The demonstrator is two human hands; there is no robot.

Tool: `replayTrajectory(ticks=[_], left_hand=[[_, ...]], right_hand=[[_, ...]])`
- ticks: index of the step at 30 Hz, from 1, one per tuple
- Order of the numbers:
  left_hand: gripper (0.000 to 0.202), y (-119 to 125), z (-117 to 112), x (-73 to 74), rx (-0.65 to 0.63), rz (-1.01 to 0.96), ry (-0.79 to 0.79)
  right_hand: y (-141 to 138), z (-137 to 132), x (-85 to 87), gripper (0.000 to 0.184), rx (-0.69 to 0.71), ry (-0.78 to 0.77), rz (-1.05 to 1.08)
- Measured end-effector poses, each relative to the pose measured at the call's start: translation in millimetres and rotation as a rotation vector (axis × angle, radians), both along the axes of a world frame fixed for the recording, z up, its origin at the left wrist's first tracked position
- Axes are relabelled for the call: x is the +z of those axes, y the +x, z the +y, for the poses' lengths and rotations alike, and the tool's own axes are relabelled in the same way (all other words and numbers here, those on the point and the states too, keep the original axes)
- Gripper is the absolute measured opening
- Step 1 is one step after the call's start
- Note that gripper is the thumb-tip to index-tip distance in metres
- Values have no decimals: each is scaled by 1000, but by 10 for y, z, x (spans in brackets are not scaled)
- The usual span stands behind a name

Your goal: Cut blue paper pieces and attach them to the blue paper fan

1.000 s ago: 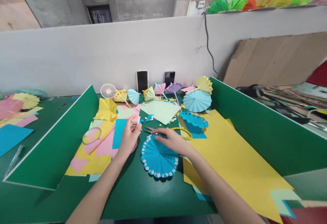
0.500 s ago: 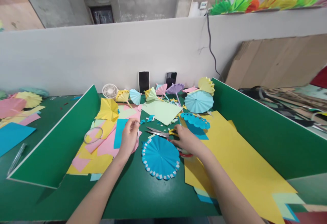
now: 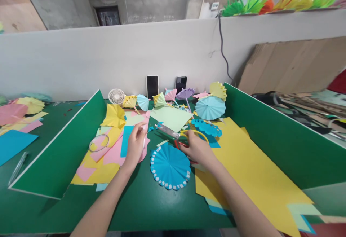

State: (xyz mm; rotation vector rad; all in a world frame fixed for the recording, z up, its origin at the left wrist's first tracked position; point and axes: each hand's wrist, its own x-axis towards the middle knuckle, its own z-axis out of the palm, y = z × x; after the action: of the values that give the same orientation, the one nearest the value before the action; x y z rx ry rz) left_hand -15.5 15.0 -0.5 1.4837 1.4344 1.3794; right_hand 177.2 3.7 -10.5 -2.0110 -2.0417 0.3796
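Observation:
My right hand [image 3: 198,151] grips the yellow and red handles of a pair of scissors [image 3: 177,136], lifted a little off the green table [image 3: 135,204], blades pointing up-left. My left hand [image 3: 136,144] is closed in a pinch on a small white strip of paper, above the pink and blue sheets [image 3: 119,150]. A pleated blue paper disc with a white notched rim [image 3: 170,165] lies flat between my two hands.
A large yellow sheet [image 3: 243,172] covers the right side. Paper umbrellas [image 3: 210,107], a small white fan [image 3: 116,95] and two phones [image 3: 151,85] stand at the back. A tape roll [image 3: 98,143] lies at left. Green dividers [image 3: 62,150] wall both sides.
My right hand left the blue disc, reached the scissors and picked them up; the blades now point up-left. My left hand stayed in place, pinching the strip.

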Motion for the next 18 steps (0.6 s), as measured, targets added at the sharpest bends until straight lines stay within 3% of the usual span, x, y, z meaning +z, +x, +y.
replayTrajectory(ticks=[4, 7, 11, 18], left_hand=[[26, -6, 0, 13, -1, -82, -38], [32, 11, 3, 34, -27, -166, -49], [49, 46, -13, 57, -110, -196, -82], [56, 81, -43, 31, -164, -160, -71]], right_hand=[[13, 10, 24, 43, -38, -11, 364], [38, 6, 8, 44, 98, -90, 567], [26, -20, -22, 45, 260, -151, 656], [-25, -55, 11, 44, 278, -187, 682]])
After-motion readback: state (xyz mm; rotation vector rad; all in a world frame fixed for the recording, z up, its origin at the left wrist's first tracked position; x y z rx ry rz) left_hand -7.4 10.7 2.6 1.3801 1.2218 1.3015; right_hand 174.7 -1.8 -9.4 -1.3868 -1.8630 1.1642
